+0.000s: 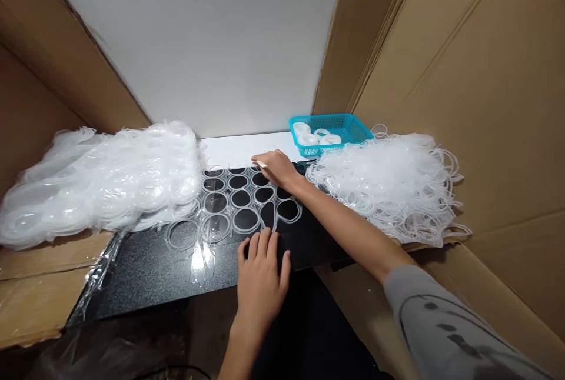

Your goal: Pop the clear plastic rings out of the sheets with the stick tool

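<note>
A clear, flexible sheet of joined rings (245,220) lies flat on the black speckled tabletop (154,274). My left hand (261,277) rests palm down at the sheet's near edge, fingers spread, with its middle fingertips touching the rings. Over the sheet's far edge, my right hand (279,168) is closed around a slim white stick-like thing (262,164); only a short end of it shows, so its kind is unclear. One ring near my left fingertips looks pulled out of its round shape.
A thick stack of similar ring sheets (119,174) stands at left. Tangled translucent ring scraps (388,186) are heaped at right. Behind sits a turquoise basket (358,128) holding several white ring bundles (308,138). Cardboard walls (485,103) and a white panel (198,45) enclose the table.
</note>
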`<control>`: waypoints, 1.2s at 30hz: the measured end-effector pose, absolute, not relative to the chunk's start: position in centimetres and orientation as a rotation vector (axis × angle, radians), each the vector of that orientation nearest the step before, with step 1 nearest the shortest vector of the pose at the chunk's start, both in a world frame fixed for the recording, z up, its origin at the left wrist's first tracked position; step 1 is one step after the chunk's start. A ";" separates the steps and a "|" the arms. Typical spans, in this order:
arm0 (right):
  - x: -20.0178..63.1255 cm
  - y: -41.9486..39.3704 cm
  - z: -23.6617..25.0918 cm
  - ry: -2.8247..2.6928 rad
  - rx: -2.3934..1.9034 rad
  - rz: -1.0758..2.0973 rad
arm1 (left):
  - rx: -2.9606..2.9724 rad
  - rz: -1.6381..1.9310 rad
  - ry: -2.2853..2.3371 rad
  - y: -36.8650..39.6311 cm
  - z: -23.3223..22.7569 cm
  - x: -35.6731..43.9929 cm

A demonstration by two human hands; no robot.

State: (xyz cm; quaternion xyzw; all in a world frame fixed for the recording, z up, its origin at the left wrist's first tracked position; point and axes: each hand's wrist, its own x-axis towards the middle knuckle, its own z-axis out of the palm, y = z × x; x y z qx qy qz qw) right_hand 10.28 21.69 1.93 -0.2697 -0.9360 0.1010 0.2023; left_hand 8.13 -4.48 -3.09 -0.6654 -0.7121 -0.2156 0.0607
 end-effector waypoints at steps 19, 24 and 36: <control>13.8 12.3 -1.8 -2.336 -0.397 1.385 | -1.864 -0.601 -2.198 -7.1 -3.4 3.4; 13.8 12.5 -2.0 -2.269 -0.398 1.423 | -1.869 -0.586 -2.211 -7.1 -3.2 3.3; 14.2 12.1 -1.9 -2.402 -0.403 1.318 | -1.855 -0.578 -2.226 -7.0 -3.2 3.5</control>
